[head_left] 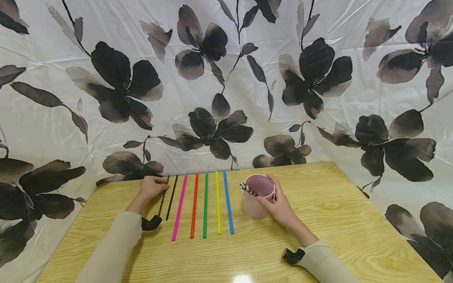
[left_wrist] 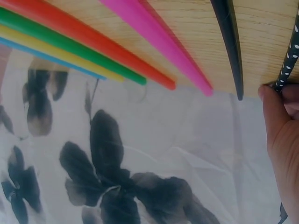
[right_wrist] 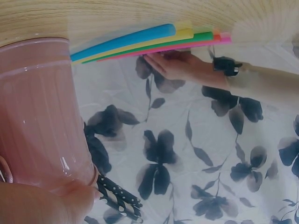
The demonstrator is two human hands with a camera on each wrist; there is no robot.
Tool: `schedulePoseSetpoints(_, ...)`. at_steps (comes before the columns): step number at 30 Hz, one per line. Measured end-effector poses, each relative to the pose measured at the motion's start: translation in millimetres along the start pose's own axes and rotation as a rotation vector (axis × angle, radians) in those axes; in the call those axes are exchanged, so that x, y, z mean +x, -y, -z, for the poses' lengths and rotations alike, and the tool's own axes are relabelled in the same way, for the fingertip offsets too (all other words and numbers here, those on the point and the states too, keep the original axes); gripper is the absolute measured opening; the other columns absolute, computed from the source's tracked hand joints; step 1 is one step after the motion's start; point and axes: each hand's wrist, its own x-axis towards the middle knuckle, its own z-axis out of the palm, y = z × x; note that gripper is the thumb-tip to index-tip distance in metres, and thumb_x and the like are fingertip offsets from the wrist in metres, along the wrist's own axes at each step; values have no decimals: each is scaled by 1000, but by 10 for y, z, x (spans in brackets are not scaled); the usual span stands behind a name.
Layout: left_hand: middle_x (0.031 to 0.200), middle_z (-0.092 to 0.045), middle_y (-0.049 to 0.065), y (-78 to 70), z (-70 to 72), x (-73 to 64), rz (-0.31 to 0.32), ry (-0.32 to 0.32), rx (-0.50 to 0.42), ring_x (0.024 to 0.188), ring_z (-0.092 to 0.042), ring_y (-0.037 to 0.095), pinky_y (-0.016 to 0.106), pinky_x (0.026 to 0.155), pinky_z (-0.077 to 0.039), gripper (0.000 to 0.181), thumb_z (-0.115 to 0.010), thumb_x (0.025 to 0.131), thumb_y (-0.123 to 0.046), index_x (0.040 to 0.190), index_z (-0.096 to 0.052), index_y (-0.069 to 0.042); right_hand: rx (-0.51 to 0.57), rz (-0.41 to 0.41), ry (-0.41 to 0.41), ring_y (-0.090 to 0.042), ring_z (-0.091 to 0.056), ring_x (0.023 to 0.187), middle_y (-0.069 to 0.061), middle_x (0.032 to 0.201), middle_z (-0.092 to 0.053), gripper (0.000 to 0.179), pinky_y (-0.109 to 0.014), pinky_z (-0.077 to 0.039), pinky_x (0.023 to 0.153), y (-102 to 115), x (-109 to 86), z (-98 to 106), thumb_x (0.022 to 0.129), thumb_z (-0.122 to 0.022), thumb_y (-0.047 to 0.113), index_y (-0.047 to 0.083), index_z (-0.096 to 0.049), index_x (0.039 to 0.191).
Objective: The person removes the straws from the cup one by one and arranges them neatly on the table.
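Observation:
At the left end of a row of straws, my left hand [head_left: 152,188] pinches the far end of a black straw with white dots [left_wrist: 289,58]. Beside it lies a plain black straw [head_left: 172,198], followed by pink [head_left: 179,208], red [head_left: 194,206], green [head_left: 205,206], yellow [head_left: 218,204] and blue [head_left: 228,204] ones. My right hand [head_left: 281,204] grips a translucent pink cup [head_left: 255,207] by its right side, thumb at the rim. Black-and-white patterned straws [right_wrist: 119,196] poke out past the cup's rim near that thumb; their lower parts are hidden.
The straws and cup are on a light wood table [head_left: 198,261]. Behind it hangs a white cloth [head_left: 159,94] with dark flowers, meeting the table's back edge close to the straws' far ends. A black device [head_left: 151,223] sits at my left wrist, another [head_left: 293,256] at the right.

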Motion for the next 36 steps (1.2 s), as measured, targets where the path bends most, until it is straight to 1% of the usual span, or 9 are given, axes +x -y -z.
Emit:
schedulePoseSetpoints(2, 84, -66, 10, -7, 4, -12, -4, 4, -6, 67, -61, 17, 28, 57, -50, 33, -70, 75, -15, 103, -64, 2, 0, 1, -2, -42, -33, 117, -26, 129, -33, 73, -53, -30, 91, 0, 0, -1, 80, -63, 11, 18, -19, 138)
schedulePoseSetpoints(4, 86, -66, 10, -12, 9, -21, -10, 6, 5, 69, -61, 17, 28, 58, -50, 34, -70, 75, -16, 103, -64, 2, 2, 2, -6, -42, -33, 117, -25, 129, -33, 73, -54, -30, 91, -1, -1, -3, 80, -63, 11, 18, -19, 138)
schedulePoseSetpoints(9, 92, -64, 11, -8, 12, -15, -12, -1, 40, 72, -60, 15, 28, 60, -50, 33, -70, 75, -18, 102, -65, 0, 18, 12, -6, -43, -32, 117, -26, 128, -33, 73, -57, -27, 92, -2, -2, -3, 80, -63, 9, 16, -20, 138)
schedulePoseSetpoints(12, 91, -65, 11, 4, 8, -3, -18, -3, 47, 72, -60, 15, 27, 60, -50, 33, -71, 75, -20, 102, -65, -1, 14, 19, 4, -43, -32, 117, -26, 129, -33, 73, -57, -28, 92, 1, -4, 2, 80, -63, 10, 14, -19, 138)
schedulePoseSetpoints(18, 88, -66, 10, 15, -4, 6, -19, 9, 19, 72, -61, 14, 28, 61, -50, 34, -71, 75, -19, 103, -65, 0, 2, 23, 10, -43, -33, 116, -26, 129, -32, 73, -56, -29, 91, 17, -8, 4, 81, -62, 10, 13, -18, 138)
schedulePoseSetpoints(23, 87, -65, 9, 19, -13, 5, -7, 16, 18, 70, -60, 15, 27, 60, -50, 35, -70, 75, -19, 103, -64, 0, 7, 25, -4, -43, -33, 116, -27, 128, -33, 72, -58, -26, 92, 24, -6, -9, 80, -63, 8, 13, -20, 137)
schedulePoseSetpoints(31, 84, -64, 8, 11, -3, -8, -34, 9, 28, 69, -59, 15, 28, 59, -50, 34, -71, 74, -19, 101, -64, 1, 9, 17, -4, -43, -33, 116, -26, 128, -33, 72, -57, -27, 92, 25, -11, -12, 80, -63, 8, 15, -19, 137)
schedulePoseSetpoints(36, 84, -64, 10, -3, 2, -9, -29, 7, 5, 66, -60, 16, 28, 58, -50, 34, -69, 75, -18, 101, -63, 3, 7, 18, -4, -43, -33, 116, -26, 128, -33, 72, -57, -27, 92, 23, -8, -10, 80, -63, 9, 16, -20, 137)
